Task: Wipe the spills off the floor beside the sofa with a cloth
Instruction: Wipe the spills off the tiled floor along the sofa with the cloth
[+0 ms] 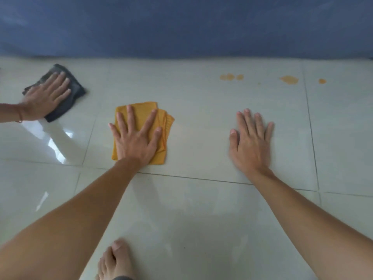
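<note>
1. The left hand (136, 139) is laid flat, palm down, with its fingers spread wide on a folded orange-yellow cloth (161, 126), which is pressed against the glossy pale tiled floor (201, 219).
2. The folded cloth is seen as several offset layers; its stitched edges stick out past the fingertips and to the right of the little-finger side of the left hand.
3. The right hand (251, 142) is laid flat and open on the bare tile, fingers close together and thumb held out; nothing is held in it.
4. The right hand is set well apart from the cloth, with a stretch of bare tile between the two hands.
5. Small orange spills (289, 79) are seen beyond the right hand, in a loose row near the foot of a dark blue fabric sofa front (181, 27); a cluster of smaller drops (231, 77) lies beyond the gap between the two hands.
6. The spills are not touched by either hand or by the cloth.
7. Beyond and to the left of the left hand, a second person's hand (45, 98) is pressed flat on a crumpled dark grey cloth (66, 102).
8. A bare foot (114, 259) is seen on the tile, nearer than the left hand.
</note>
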The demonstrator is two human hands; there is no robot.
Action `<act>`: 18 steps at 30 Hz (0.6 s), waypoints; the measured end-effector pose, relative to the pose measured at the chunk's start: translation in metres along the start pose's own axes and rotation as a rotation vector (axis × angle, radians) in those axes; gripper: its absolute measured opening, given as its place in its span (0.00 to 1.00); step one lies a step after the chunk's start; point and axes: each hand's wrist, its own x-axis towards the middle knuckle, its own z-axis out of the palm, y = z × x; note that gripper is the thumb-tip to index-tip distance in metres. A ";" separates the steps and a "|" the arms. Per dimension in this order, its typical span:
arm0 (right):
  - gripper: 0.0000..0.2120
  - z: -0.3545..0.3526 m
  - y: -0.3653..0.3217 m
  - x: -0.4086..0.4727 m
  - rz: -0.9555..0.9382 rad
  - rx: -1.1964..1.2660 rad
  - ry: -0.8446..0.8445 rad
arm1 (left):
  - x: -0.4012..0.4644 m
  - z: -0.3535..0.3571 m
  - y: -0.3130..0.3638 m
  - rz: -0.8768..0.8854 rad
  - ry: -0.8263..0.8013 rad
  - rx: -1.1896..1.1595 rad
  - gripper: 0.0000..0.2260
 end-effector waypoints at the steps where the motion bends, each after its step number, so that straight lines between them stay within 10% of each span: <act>1: 0.29 0.001 0.000 0.001 0.003 0.002 0.002 | 0.012 -0.002 -0.002 -0.033 0.001 -0.004 0.26; 12: 0.26 0.008 0.004 0.002 -0.009 0.020 0.126 | 0.136 -0.005 0.139 0.039 -0.023 -0.022 0.27; 18: 0.22 -0.010 0.033 -0.006 -0.009 0.484 0.330 | 0.096 0.002 0.262 0.318 -0.059 -0.023 0.27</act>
